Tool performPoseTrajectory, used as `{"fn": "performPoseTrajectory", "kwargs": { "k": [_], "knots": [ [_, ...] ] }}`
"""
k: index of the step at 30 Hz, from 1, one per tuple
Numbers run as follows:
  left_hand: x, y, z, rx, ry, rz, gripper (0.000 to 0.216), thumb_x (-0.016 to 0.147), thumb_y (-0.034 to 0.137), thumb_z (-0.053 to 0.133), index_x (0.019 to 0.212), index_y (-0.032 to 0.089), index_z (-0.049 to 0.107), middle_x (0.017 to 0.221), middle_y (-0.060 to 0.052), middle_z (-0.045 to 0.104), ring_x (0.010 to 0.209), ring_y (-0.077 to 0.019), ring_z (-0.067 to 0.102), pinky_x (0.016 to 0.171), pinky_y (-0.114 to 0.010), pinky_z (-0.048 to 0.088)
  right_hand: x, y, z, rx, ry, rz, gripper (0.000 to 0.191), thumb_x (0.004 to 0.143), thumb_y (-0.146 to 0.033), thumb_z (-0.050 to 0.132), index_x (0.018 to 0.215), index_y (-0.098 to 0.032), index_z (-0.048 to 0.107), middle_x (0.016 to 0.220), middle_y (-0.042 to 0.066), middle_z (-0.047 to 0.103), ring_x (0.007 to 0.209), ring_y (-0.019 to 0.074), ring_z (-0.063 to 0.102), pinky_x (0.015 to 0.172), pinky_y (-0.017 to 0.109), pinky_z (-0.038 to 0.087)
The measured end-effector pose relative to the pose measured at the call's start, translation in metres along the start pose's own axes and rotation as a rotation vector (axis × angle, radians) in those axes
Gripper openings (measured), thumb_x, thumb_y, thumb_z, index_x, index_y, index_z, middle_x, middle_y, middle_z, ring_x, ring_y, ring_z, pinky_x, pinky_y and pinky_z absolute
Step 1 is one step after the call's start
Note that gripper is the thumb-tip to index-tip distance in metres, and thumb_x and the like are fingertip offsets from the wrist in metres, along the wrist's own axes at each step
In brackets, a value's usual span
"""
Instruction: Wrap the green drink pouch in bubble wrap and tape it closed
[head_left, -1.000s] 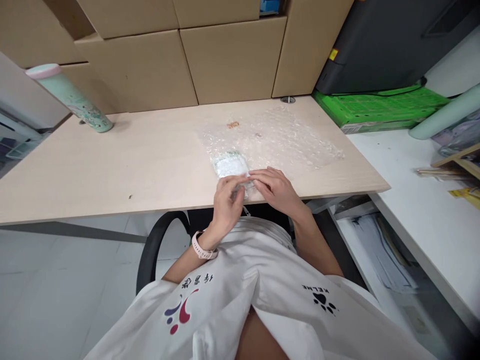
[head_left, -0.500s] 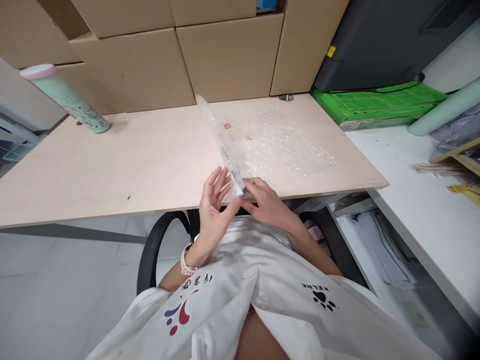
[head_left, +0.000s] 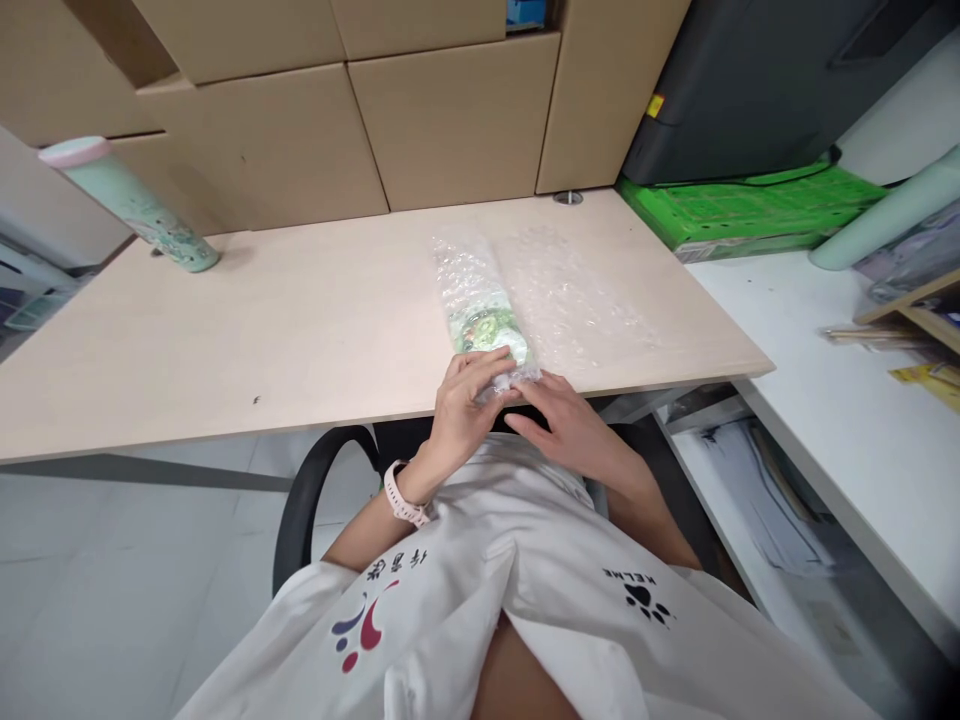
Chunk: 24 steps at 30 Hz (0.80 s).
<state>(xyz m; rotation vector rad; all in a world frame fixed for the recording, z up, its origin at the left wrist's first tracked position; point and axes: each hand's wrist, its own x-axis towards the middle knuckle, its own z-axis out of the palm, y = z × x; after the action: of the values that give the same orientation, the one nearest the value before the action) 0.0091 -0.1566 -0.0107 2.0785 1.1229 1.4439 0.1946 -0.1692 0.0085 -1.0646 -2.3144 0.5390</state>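
Tipped down from upright, the green-printed packet [head_left: 487, 326] in bubble wrap [head_left: 466, 268] lies at the tabletop's [head_left: 322, 320] near edge; left hand [head_left: 466, 402] curled over it, grip unclear; right hand [head_left: 574, 425] touching, thumb spread.

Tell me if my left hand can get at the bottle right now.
Likely yes, with a stretch: nothing stands between your left hand and the bottle across the desk, though that hand is busy on the packet.
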Motion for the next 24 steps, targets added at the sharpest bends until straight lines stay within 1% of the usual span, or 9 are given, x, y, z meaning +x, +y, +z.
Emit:
{"fn": "performPoseTrajectory", "kwargs": {
  "k": [3, 5, 7, 11, 15, 18, 20, 22, 24],
  "knots": [
    [0.002, -0.005, 0.008, 0.105, 0.022, 0.033, 0.026, 0.089, 0.029, 0.074, 0.114, 0.022, 0.071, 0.126, -0.012, 0.071, 0.114, -0.0249, 0.06, 0.097, -0.046, 0.053, -0.004, 0.01, -0.008, -0.03, 0.114, 0.004, 0.019, 0.102, -0.03, 0.049, 0.112, -0.024, 0.064, 0.109, 0.007, 0.071, 0.11, 0.0259, 0.063, 0.099, 0.045, 0.049],
    [0.004, -0.008, 0.012, 0.178, 0.023, 0.026, 0.024, 0.089, 0.026, 0.074, 0.112, 0.021, 0.07, 0.123, -0.012, 0.07, 0.113, -0.0254, 0.058, 0.096, -0.045, 0.052, -0.004, 0.017, -0.008, -0.041, 0.213, 0.044, 0.021, 0.103, -0.028, 0.046, 0.108, -0.025, 0.066, 0.107, 0.007, 0.071, 0.106, 0.0249, 0.063, 0.094, 0.043, 0.051],
    [0.005, -0.01, 0.015, 0.231, 0.027, 0.013, 0.023, 0.087, 0.02, 0.074, 0.109, 0.02, 0.069, 0.119, -0.011, 0.069, 0.113, -0.0255, 0.058, 0.094, -0.043, 0.052, -0.003, 0.023, -0.006, -0.075, 0.267, 0.08, 0.022, 0.103, -0.027, 0.044, 0.1, -0.024, 0.066, 0.105, 0.008, 0.069, 0.103, 0.0253, 0.062, 0.091, 0.043, 0.05],
    [0.01, -0.012, 0.018, 0.285, 0.022, 0.014, 0.026, 0.082, 0.009, 0.074, 0.105, 0.02, 0.067, 0.114, -0.009, 0.066, 0.11, -0.0253, 0.057, 0.093, -0.042, 0.051, 0.002, 0.027, 0.001, -0.107, 0.261, 0.082, 0.019, 0.101, -0.024, 0.042, 0.092, -0.023, 0.059, 0.1, 0.008, 0.065, 0.099, 0.0258, 0.058, 0.09, 0.044, 0.047],
    [0.016, -0.012, 0.02, 0.32, -0.016, -0.024, 0.024, 0.081, 0.006, 0.071, 0.1, 0.02, 0.066, 0.112, -0.009, 0.063, 0.11, -0.0261, 0.054, 0.091, -0.041, 0.051, 0.002, 0.023, 0.002, -0.074, 0.235, 0.068, 0.016, 0.1, -0.021, 0.043, 0.087, -0.024, 0.053, 0.095, 0.005, 0.065, 0.094, 0.0234, 0.057, 0.088, 0.04, 0.045],
    [0.021, -0.013, 0.018, 0.33, -0.065, -0.026, 0.018, 0.081, 0.005, 0.07, 0.091, 0.019, 0.068, 0.106, -0.008, 0.063, 0.105, -0.0251, 0.053, 0.089, -0.041, 0.051, 0.001, 0.018, -0.001, -0.078, 0.233, 0.07, 0.018, 0.101, -0.022, 0.044, 0.086, -0.024, 0.053, 0.093, 0.004, 0.066, 0.09, 0.0221, 0.057, 0.085, 0.039, 0.044],
    [0.023, -0.013, 0.015, 0.32, -0.107, -0.025, 0.016, 0.083, 0.003, 0.067, 0.085, 0.019, 0.069, 0.104, -0.007, 0.063, 0.104, -0.0242, 0.053, 0.089, -0.04, 0.051, 0.001, 0.015, -0.002, -0.112, 0.268, 0.078, 0.019, 0.102, -0.024, 0.045, 0.085, -0.024, 0.055, 0.088, 0.003, 0.066, 0.086, 0.0217, 0.057, 0.083, 0.039, 0.044],
    [0.023, -0.012, 0.012, 0.293, -0.15, -0.035, 0.017, 0.085, 0.004, 0.066, 0.083, 0.02, 0.07, 0.105, -0.007, 0.064, 0.106, -0.024, 0.053, 0.091, -0.04, 0.051, 0.006, 0.011, -0.001, -0.146, 0.348, 0.07, 0.018, 0.102, -0.027, 0.047, 0.089, -0.023, 0.058, 0.088, 0.004, 0.068, 0.087, 0.0225, 0.059, 0.084, 0.04, 0.046],
    [0.019, -0.011, 0.007, 0.246, -0.183, -0.059, 0.013, 0.087, 0.009, 0.068, 0.087, 0.021, 0.071, 0.11, -0.007, 0.066, 0.111, -0.0248, 0.054, 0.097, -0.043, 0.05, 0.013, 0.009, 0.002, -0.147, 0.402, 0.032, 0.018, 0.102, -0.029, 0.047, 0.1, -0.022, 0.063, 0.102, 0.008, 0.071, 0.1, 0.0245, 0.062, 0.091, 0.042, 0.048]
  ]
}}
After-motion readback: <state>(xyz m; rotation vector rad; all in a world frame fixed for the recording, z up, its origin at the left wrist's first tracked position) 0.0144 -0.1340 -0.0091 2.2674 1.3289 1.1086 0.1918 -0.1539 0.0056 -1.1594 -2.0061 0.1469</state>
